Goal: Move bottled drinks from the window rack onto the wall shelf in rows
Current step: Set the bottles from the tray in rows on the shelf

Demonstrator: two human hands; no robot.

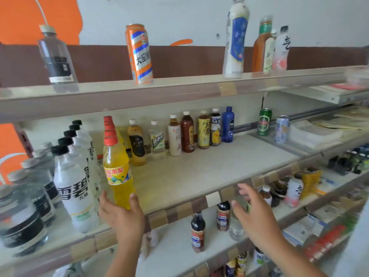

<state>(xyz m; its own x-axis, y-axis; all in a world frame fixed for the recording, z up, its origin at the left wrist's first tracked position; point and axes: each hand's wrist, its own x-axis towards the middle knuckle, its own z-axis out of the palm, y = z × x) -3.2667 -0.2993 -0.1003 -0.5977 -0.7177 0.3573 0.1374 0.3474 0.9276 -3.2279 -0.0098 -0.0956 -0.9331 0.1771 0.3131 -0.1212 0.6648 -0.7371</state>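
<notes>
A person's left hand (121,214) grips the foot of a yellow pineapple soda bottle (117,166), thumb and fingers curled round it, at the front of a red-capped row on the wall shelf (209,166), lower left of centre. The hand hides whether the base is down. The right hand (253,212) hovers spread and holding nothing by the shelf's front edge, lower right. Full, tall and smooth, the plastic bottle likely handles heavy, stiff and tippy; a low grip round the body suits it. Its label reads "凤梨". Neighbouring black-capped bottles (73,188) read "雪碧", the top-shelf can (139,54) "大窑", and a Pepsi bottle (198,234) stands below.
</notes>
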